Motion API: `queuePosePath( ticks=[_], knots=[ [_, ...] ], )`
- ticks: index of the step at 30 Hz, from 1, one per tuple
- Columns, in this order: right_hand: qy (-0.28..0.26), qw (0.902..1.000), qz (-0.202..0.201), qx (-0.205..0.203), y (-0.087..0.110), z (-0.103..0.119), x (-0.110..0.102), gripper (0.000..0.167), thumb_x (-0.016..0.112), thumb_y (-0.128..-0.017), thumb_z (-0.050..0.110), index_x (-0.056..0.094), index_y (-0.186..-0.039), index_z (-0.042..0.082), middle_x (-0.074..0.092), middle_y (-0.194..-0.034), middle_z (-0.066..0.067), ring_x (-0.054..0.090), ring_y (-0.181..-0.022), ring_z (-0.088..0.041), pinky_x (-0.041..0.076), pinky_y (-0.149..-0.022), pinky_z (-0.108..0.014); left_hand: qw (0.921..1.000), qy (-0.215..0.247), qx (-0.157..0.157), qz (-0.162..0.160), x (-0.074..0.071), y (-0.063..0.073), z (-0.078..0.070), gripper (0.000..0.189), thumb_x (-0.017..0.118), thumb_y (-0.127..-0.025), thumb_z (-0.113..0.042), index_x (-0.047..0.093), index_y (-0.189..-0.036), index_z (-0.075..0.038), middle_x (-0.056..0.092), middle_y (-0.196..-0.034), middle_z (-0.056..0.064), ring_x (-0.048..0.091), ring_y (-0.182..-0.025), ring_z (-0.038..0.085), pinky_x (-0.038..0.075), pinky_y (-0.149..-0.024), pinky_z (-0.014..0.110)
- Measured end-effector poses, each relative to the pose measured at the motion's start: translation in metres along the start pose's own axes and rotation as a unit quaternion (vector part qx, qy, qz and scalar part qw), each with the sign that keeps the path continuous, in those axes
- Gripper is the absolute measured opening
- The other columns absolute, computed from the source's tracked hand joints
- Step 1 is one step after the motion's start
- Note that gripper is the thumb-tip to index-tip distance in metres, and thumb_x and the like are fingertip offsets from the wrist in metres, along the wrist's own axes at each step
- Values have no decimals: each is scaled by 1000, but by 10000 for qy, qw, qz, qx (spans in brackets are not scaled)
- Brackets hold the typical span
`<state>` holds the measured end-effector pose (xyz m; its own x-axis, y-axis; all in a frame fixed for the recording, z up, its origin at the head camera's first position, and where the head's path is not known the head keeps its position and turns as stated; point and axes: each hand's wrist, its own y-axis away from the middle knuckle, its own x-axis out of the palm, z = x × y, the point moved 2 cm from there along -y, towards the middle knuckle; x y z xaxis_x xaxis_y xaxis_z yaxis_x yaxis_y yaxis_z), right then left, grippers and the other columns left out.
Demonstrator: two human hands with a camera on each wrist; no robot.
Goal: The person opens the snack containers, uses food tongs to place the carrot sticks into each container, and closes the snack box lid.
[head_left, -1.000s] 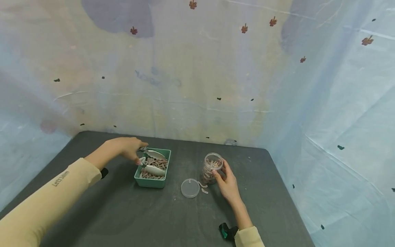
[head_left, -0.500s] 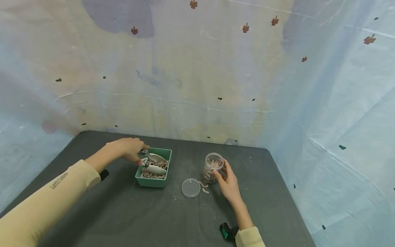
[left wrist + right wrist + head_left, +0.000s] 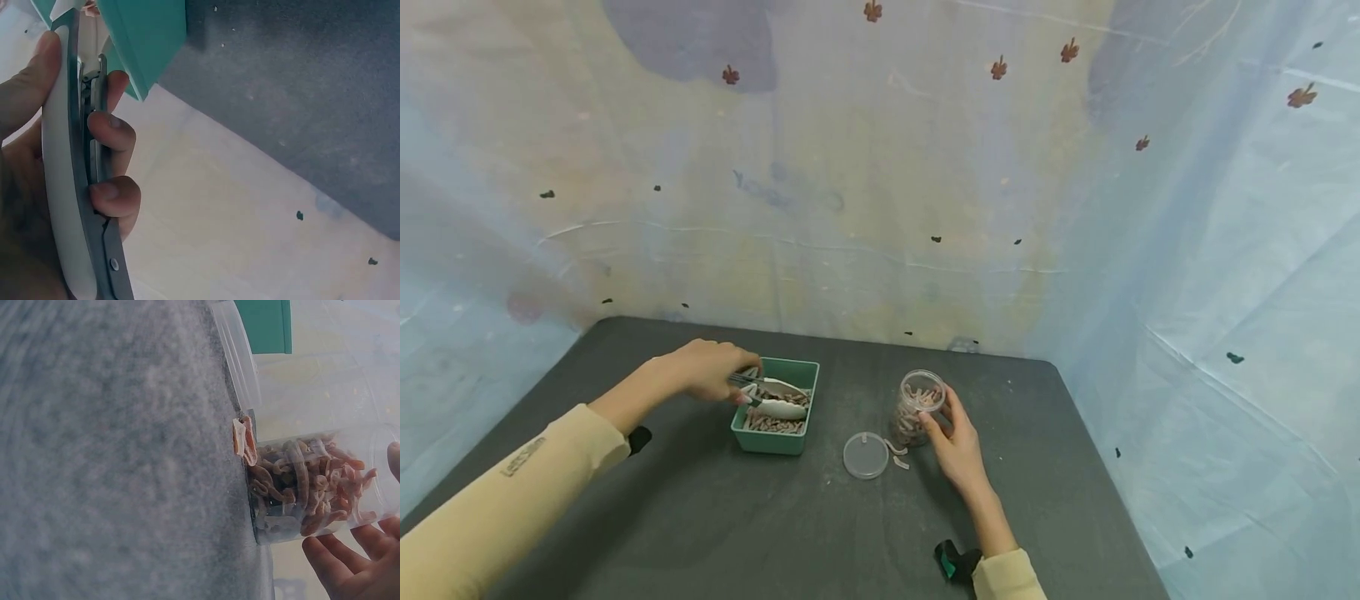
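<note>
My left hand (image 3: 711,368) grips a pair of tongs (image 3: 782,409) with pale scoop-like ends, fingers curled round the grey-and-white handles (image 3: 59,169) in the left wrist view. Those ends reach down into a green rectangular box (image 3: 771,444) of small brownish strips. Over to the right, my right hand (image 3: 958,450) holds a clear round jar (image 3: 908,423) with thumb and fingers around its upper side. The jar stands lidless on the table, and similar pinkish-brown strips (image 3: 306,481) fill much of it in the right wrist view. The strips between the tong ends are hard to make out.
A clear round lid (image 3: 865,456) lies on the dark table (image 3: 775,533) between box and jar. Loose strips (image 3: 901,462) lie beside the jar's base. Patterned sheeting (image 3: 850,183) hangs behind the table and along its sides.
The ends of the tongs have drawn closer together inside the box, and my left forearm has shifted slightly. My right hand and the jar stay in place.
</note>
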<state>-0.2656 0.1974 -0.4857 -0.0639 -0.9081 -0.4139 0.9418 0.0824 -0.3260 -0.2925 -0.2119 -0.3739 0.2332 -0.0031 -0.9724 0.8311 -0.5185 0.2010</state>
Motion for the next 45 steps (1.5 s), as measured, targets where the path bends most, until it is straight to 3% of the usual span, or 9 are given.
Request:
queuePosePath(
  ticks=[12, 18, 27, 36, 45],
  knots=[
    [12, 10000, 9, 83, 0, -1, 0, 71, 67, -104, 30, 33, -162, 9, 43, -159, -20, 50, -141, -42, 50, -105, -55, 9994, 71, 108, -314, 3, 7, -1, 45, 79, -94, -36, 67, -133, -17, 71, -124, 7, 69, -94, 22, 55, -74, 46],
    [-10, 10000, 19, 44, -1, -1, 0, 71, 67, -104, 30, 33, -162, 9, 43, -159, -21, 49, -141, -42, 49, -105, -56, 9993, 154, 2, -351, 7, 11, 2, 47, 79, -94, -37, 66, -134, -16, 70, -126, 8, 68, -95, 22, 55, -76, 48],
    [-6, 10000, 13, 81, -1, 0, 1, 71, 67, -104, 30, 32, -163, 10, 42, -159, -21, 49, -141, -42, 49, -106, -55, 9978, 494, -200, -391, 11, 17, 10, 50, 78, -94, -42, 65, -135, -18, 70, -123, 4, 64, -85, 13, 53, -70, 43],
    [12, 10000, -2, 9, 0, -3, 1, 72, 67, -104, 30, 32, -163, 8, 41, -160, -21, 49, -141, -43, 49, -106, -54, 9955, 675, -313, -585, 11, 25, 15, 53, 77, -94, -41, 63, -139, -16, 68, -129, 8, 68, -105, 28, 55, -80, 52],
    [21, 10000, -14, 21, 0, -3, 2, 71, 67, -104, 30, 32, -163, 8, 41, -160, -21, 49, -141, -43, 49, -106, -53, 9922, 829, -360, -858, 6, 35, 19, 51, 75, -96, -45, 64, -139, -18, 67, -130, 7, 68, -108, 28, 55, -80, 51]
  ],
)
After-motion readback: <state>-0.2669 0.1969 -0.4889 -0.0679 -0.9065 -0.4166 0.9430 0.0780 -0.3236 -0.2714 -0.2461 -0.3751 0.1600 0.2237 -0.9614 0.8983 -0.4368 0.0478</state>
